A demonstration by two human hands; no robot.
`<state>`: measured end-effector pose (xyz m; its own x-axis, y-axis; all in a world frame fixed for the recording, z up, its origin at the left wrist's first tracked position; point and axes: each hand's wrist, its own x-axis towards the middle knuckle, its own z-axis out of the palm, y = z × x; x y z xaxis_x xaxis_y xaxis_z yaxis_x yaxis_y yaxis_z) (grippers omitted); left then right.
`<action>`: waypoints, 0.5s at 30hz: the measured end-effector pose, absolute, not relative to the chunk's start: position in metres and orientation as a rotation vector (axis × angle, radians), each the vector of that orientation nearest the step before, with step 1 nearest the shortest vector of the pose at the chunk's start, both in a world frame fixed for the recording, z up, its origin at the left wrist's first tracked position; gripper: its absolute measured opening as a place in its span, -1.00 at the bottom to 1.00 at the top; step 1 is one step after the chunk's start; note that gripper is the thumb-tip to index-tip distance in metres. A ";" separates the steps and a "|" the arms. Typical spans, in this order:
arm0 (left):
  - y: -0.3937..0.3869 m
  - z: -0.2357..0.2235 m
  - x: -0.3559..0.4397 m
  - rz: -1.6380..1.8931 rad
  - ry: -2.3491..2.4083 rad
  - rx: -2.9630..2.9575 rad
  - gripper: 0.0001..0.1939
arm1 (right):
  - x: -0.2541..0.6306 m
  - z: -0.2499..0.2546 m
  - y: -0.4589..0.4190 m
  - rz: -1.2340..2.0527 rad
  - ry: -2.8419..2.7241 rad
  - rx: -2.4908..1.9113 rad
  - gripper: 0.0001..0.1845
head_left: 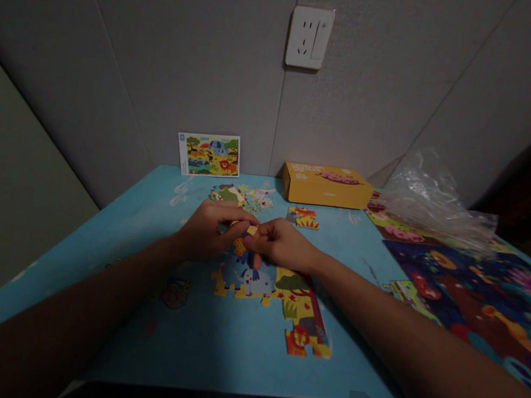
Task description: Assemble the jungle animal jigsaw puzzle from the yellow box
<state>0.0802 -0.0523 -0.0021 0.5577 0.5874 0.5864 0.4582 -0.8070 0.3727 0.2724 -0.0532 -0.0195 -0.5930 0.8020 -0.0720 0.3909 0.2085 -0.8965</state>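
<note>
My left hand [211,228] and my right hand [286,243] meet over the middle of the table. Fingers of both are closed on a yellow and orange jigsaw piece [239,246], partly hidden by the thumbs. Just below them lies a joined section of jigsaw puzzle [260,282] showing a blue elephant. From its right side a strip runs toward me, ending at an orange lion. Whether the held piece touches the joined section, I cannot tell.
Loose jigsaw pieces [227,193] lie beyond my hands, with a small joined group [304,217] to the right. A picture card [210,155] leans on the wall near a yellow box [328,186]. Clear plastic wrap [434,203] and a dark finished puzzle [475,302] cover the right side.
</note>
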 end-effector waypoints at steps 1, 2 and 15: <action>-0.052 -0.002 0.080 1.098 0.888 2.599 -0.71 | 0.272 -0.021 -0.053 1.340 -2.090 -1.099 -0.55; -0.052 -0.003 0.081 1.110 0.900 2.580 -0.71 | 0.272 -0.022 -0.052 1.333 -2.094 -1.091 -0.55; -0.046 -0.011 0.083 1.059 1.224 2.391 -0.62 | 0.278 -0.022 -0.040 0.902 -1.979 -1.222 -0.71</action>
<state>0.0833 -0.0460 -0.0109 0.3819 0.7830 0.4909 0.5985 -0.6143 0.5142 0.2783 -0.0403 -0.0222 -0.3662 0.9166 0.1602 0.4805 0.3337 -0.8110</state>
